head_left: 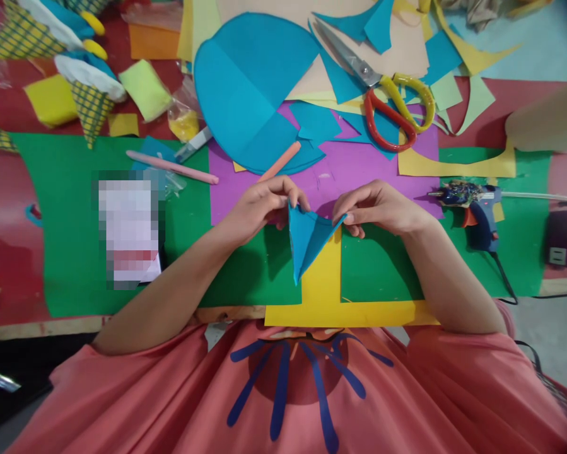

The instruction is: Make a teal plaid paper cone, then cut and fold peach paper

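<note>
Between my two hands is a small folded piece of blue craft foam (306, 236), its point hanging down toward me. My left hand (274, 202) pinches its upper left corner between thumb and fingers. At the upper right corner, the thumb and fingers of my right hand (373, 208) are closed on the edge. The piece is held above a yellow strip (321, 271) and a green sheet (382, 271). Just beyond my hands lies a purple sheet (359, 170), with large blue circles (245, 82) overlapping it.
Scissors (373, 82) with red and yellow handles lie among foam scraps. A glue gun (482, 211) rests at right, its cord trailing toward the front edge. Left are a blurred-out phone-like object (129, 221), a pink pen (169, 167) and checkered cones (91, 107).
</note>
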Available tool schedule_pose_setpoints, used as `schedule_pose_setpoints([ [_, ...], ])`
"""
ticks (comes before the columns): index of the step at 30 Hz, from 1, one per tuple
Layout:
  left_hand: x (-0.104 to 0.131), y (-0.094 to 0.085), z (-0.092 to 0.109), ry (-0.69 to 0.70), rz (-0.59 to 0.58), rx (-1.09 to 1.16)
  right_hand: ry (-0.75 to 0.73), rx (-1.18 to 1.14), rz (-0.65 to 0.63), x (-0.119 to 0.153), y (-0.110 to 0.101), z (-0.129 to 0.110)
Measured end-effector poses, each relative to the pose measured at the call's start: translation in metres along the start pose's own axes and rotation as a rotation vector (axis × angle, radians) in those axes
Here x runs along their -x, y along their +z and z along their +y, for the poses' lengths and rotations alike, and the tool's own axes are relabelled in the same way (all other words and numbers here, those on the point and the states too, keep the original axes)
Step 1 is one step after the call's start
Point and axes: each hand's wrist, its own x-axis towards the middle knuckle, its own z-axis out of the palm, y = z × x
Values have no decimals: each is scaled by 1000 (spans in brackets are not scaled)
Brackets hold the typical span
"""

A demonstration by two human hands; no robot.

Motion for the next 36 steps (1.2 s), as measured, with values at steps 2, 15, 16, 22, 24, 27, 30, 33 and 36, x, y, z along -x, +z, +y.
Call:
schedule_pose_setpoints([
  [2,0,0,-1,6,-25,-14,-4,12,-73,1,-2,-1],
  [15,-3,-6,-10,125,43,-67,-246,-17,-186,-1,-7,5],
  [16,-3,-5,-9,124,55,-59,-265,3,-174,-1,-7,6],
  [22,-2,-1,-4,80,69,0,-391,113,-116,-1,-6,6],
  [24,-2,-2,-3,79,74,10,-409,132,-135,-1,-6,4],
  [27,-1,-3,-2,95,77,5,-370,167,-166,1,-6,0],
  [30,0,-4,-2,127,68,-10,-327,180,-138,1,-6,-1],
  [33,0,-4,-3,151,68,-21,-275,125,-40,0,-2,0],
  [36,1,-3,-5,131,35,-67,-215,82,75,-2,4,1],
])
